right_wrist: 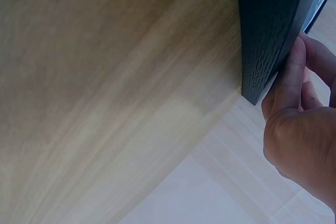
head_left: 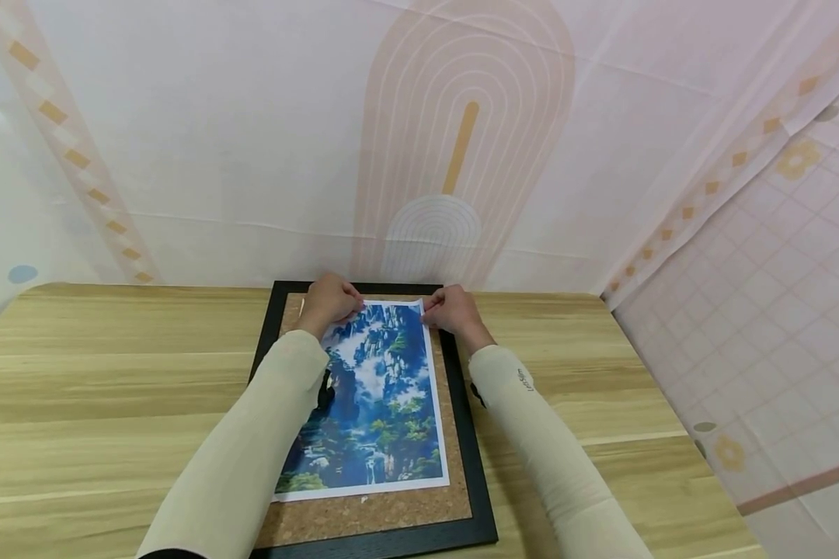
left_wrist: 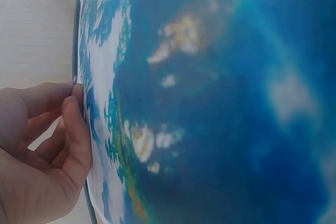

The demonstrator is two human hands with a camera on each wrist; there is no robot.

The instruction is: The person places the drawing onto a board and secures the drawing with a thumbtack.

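Note:
A blue and green landscape print (head_left: 377, 396) lies on a cork board (head_left: 363, 512) with a black frame (head_left: 471, 442) on the wooden table (head_left: 112, 388). My left hand (head_left: 348, 307) is at the print's far left corner. In the left wrist view the left hand (left_wrist: 76, 92) pinches the print (left_wrist: 210, 103) by its white edge. At the far right corner my right hand (head_left: 431, 309) pinches the paper. Seen from the right wrist, the right hand (right_wrist: 300, 74) has its fingers curled against the frame (right_wrist: 268, 30) at its far corner.
The table ends at a wall hung with a pale patterned sheet (head_left: 461, 155) just behind the board. A pink tiled sheet (head_left: 776, 310) hangs at the right. Bare tabletop (right_wrist: 105, 77) lies on both sides of the frame.

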